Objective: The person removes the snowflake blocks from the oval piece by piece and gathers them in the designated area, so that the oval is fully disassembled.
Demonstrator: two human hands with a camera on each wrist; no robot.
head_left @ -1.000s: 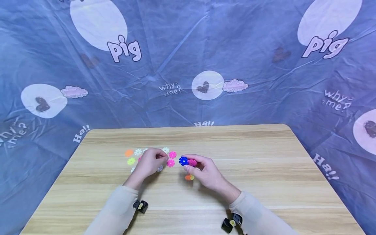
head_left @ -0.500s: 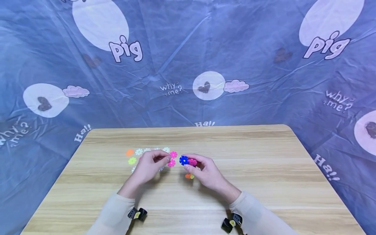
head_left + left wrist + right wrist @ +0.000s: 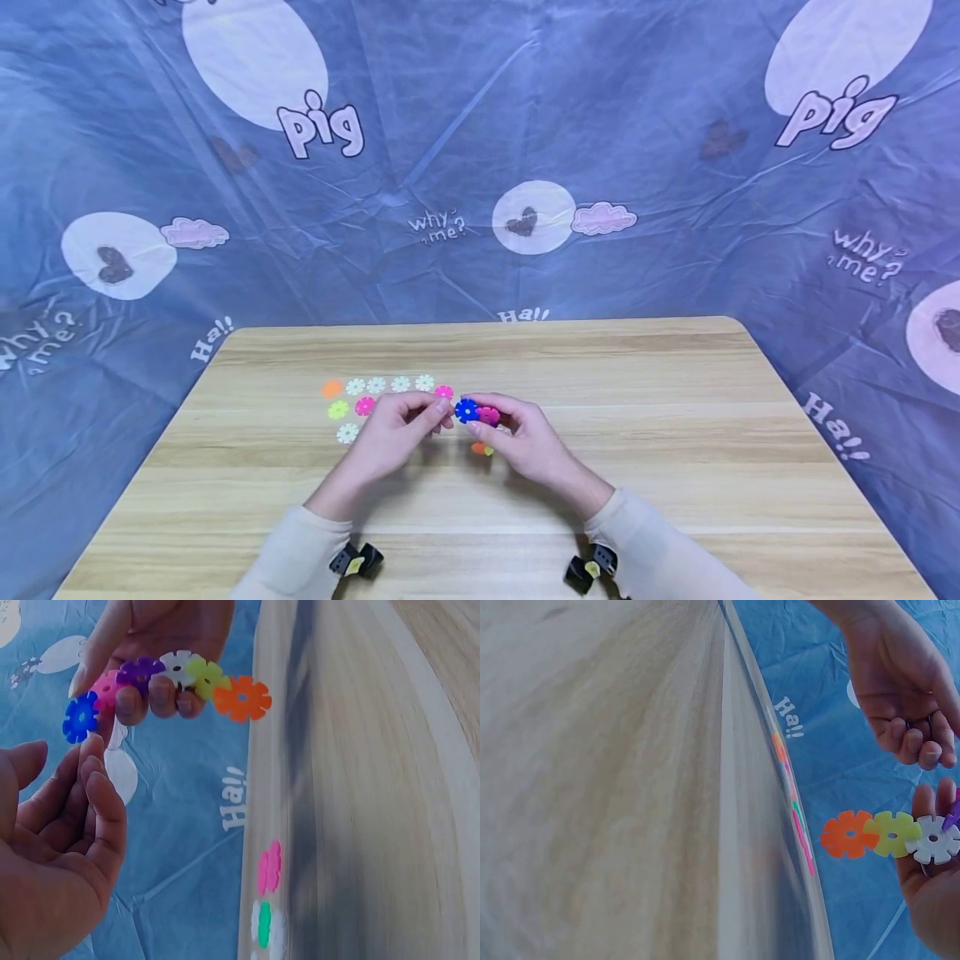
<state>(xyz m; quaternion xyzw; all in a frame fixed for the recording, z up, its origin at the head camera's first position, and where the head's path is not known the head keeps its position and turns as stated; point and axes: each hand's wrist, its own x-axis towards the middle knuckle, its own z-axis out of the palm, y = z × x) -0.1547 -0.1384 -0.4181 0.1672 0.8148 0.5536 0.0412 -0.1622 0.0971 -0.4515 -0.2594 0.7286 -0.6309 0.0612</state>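
A curved chain of interlocked plastic snowflake discs runs through my right hand [image 3: 528,437], pinched near its blue end. In the left wrist view its order is blue disc [image 3: 80,718], pink, purple disc [image 3: 139,673], white, yellow, then orange disc [image 3: 242,698] at the free end. Beside the blue disc is my left hand [image 3: 64,855], fingers loosely bent and thumb apart from them. One fingertip meets or nearly meets that disc's lower edge. Between the left thumb and fingers no disc shows. The right wrist view catches the chain's yellow disc [image 3: 892,834] and white disc [image 3: 933,838].
Loose discs lie on the wooden table [image 3: 675,467] left of the hands: an orange disc [image 3: 332,389], a yellow disc [image 3: 338,409], a pink disc [image 3: 365,407], several white ones and another pink disc [image 3: 444,392]. Behind the table hangs a blue printed cloth [image 3: 375,275].
My left hand has moved right, from above the loose discs to the blue end of the chain. White discs it covered now show. My right hand holds the chain nearly still.
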